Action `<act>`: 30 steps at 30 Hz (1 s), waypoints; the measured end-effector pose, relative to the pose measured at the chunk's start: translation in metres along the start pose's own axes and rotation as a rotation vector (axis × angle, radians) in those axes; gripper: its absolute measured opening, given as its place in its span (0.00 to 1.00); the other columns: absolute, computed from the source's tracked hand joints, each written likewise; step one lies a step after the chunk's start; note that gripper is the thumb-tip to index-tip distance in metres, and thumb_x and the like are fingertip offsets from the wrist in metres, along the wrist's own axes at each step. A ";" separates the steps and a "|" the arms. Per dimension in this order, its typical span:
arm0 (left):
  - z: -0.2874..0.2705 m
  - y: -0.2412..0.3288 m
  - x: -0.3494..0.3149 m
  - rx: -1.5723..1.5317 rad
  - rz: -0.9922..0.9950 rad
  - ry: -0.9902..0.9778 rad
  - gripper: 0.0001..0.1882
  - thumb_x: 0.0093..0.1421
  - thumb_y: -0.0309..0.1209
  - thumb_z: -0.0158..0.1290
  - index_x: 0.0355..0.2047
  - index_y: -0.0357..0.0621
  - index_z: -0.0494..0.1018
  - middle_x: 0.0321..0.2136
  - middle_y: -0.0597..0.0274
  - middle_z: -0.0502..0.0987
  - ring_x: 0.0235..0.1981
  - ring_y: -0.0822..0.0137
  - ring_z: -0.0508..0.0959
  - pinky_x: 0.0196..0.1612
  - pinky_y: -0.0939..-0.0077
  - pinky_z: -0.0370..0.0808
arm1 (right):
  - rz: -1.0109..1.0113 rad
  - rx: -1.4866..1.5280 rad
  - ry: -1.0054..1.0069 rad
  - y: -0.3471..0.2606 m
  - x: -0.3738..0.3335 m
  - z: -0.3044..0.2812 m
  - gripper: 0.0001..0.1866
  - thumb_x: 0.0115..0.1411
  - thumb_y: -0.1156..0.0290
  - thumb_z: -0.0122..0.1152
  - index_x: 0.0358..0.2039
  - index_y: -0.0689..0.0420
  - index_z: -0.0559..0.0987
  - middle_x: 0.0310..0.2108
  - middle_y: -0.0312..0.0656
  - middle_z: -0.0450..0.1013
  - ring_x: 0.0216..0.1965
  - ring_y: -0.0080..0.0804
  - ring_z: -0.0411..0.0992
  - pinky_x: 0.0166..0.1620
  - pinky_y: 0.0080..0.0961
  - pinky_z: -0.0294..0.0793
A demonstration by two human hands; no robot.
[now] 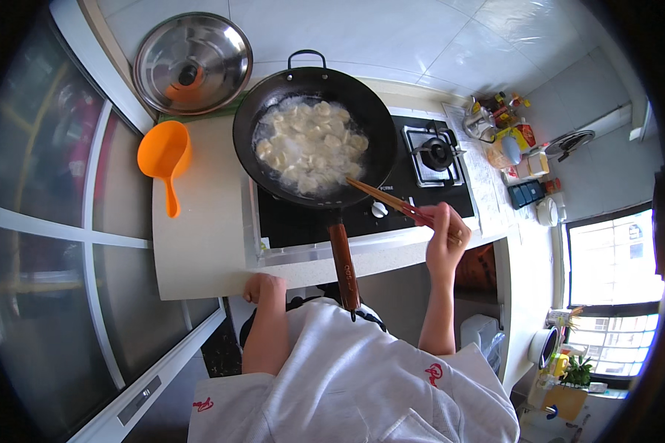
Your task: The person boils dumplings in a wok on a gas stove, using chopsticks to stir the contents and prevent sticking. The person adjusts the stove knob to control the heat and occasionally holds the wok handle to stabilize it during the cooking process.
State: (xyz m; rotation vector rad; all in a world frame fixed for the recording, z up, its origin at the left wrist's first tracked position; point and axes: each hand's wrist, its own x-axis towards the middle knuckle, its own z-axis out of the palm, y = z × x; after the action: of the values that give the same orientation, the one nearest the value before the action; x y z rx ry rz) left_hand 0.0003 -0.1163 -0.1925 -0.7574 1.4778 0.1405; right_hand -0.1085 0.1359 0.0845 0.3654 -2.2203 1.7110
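Note:
My right hand (pixel 445 238) is closed round a pair of wooden chopsticks (pixel 391 201) with reddish upper parts. Their tips reach into the near right side of a black wok (pixel 377 122) on the stove. Inside the wok, pale pieces of food (pixel 310 144), possibly dumplings, bubble in foamy white liquid. The wok's brown wooden handle (pixel 344 266) points toward my body, with no hand on it. My left hand (pixel 264 286) rests at the counter's front edge, fingers curled in. Whatever may be inside those fingers is hidden.
A steel lid (pixel 192 63) leans against the wall at the back left. An orange ladle-shaped scoop (pixel 165 151) lies on the counter (pixel 203 247). Right of the wok is a second burner (pixel 437 153). Bottles and jars (pixel 506 111) crowd the right-hand counter. A glass-paned sliding door (pixel 44 310) stands at left.

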 end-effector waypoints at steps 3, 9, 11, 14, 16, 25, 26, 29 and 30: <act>0.001 -0.001 -0.005 -0.002 0.008 0.007 0.12 0.59 0.42 0.51 0.42 0.60 0.76 0.37 0.74 0.79 0.44 0.69 0.75 0.48 0.58 0.68 | -0.054 -0.123 -0.051 -0.010 0.006 0.008 0.16 0.67 0.72 0.50 0.26 0.69 0.80 0.22 0.42 0.75 0.23 0.23 0.75 0.26 0.16 0.74; -0.002 0.001 0.005 -0.064 -0.032 -0.048 0.12 0.60 0.44 0.50 0.41 0.60 0.76 0.37 0.75 0.79 0.43 0.73 0.75 0.48 0.60 0.67 | -0.153 -0.215 -0.056 -0.028 -0.002 0.021 0.14 0.65 0.74 0.51 0.25 0.67 0.80 0.20 0.43 0.75 0.21 0.24 0.74 0.24 0.16 0.71; 0.001 0.001 0.035 -0.045 -0.072 -0.209 0.11 0.59 0.44 0.50 0.39 0.59 0.76 0.36 0.74 0.80 0.41 0.72 0.76 0.46 0.60 0.68 | -0.204 -0.330 -0.149 -0.033 -0.005 0.020 0.12 0.63 0.76 0.52 0.26 0.65 0.81 0.21 0.43 0.75 0.19 0.25 0.73 0.22 0.18 0.68; -0.002 0.009 0.015 0.003 -0.019 -0.154 0.16 0.60 0.49 0.42 0.36 0.60 0.75 0.33 0.72 0.80 0.37 0.74 0.77 0.49 0.61 0.65 | -0.192 -0.390 -0.103 -0.027 -0.015 0.008 0.10 0.61 0.77 0.54 0.26 0.62 0.82 0.20 0.41 0.75 0.17 0.25 0.70 0.22 0.18 0.65; -0.003 0.004 0.003 -0.007 -0.018 -0.145 0.18 0.60 0.52 0.39 0.35 0.60 0.74 0.32 0.71 0.80 0.35 0.75 0.78 0.50 0.62 0.62 | -0.185 -0.390 -0.093 -0.024 -0.018 0.002 0.09 0.61 0.76 0.55 0.26 0.62 0.82 0.20 0.41 0.75 0.17 0.25 0.71 0.22 0.18 0.65; 0.001 -0.001 -0.003 0.004 0.031 -0.066 0.17 0.60 0.48 0.41 0.43 0.56 0.70 0.35 0.68 0.80 0.38 0.69 0.78 0.46 0.63 0.67 | -0.167 -0.436 -0.178 -0.041 -0.014 0.006 0.05 0.57 0.77 0.60 0.27 0.62 0.83 0.22 0.42 0.76 0.18 0.27 0.72 0.22 0.18 0.67; 0.002 -0.002 -0.004 0.009 0.035 -0.053 0.18 0.60 0.48 0.42 0.44 0.56 0.69 0.36 0.67 0.80 0.39 0.68 0.78 0.45 0.63 0.68 | -0.178 -0.429 -0.182 -0.041 -0.013 0.006 0.05 0.57 0.77 0.60 0.27 0.62 0.83 0.22 0.42 0.76 0.18 0.27 0.72 0.22 0.18 0.67; -0.004 0.000 -0.002 0.018 0.051 -0.034 0.19 0.60 0.47 0.43 0.48 0.54 0.68 0.38 0.66 0.80 0.40 0.65 0.79 0.43 0.63 0.70 | -0.149 -0.416 -0.277 -0.041 -0.010 0.001 0.04 0.56 0.77 0.60 0.28 0.62 0.82 0.23 0.41 0.75 0.20 0.31 0.74 0.24 0.21 0.70; -0.001 -0.002 -0.002 0.022 0.060 -0.030 0.20 0.61 0.46 0.43 0.50 0.53 0.67 0.38 0.66 0.80 0.41 0.64 0.79 0.42 0.63 0.71 | -0.155 -0.399 -0.312 -0.038 -0.009 -0.002 0.05 0.56 0.76 0.60 0.28 0.62 0.82 0.23 0.41 0.75 0.21 0.32 0.74 0.25 0.22 0.71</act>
State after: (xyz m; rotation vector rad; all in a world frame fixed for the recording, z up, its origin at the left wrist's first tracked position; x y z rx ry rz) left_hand 0.0006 -0.1175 -0.1900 -0.6904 1.4718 0.1801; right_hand -0.0857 0.1279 0.1155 0.7205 -2.6001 1.1574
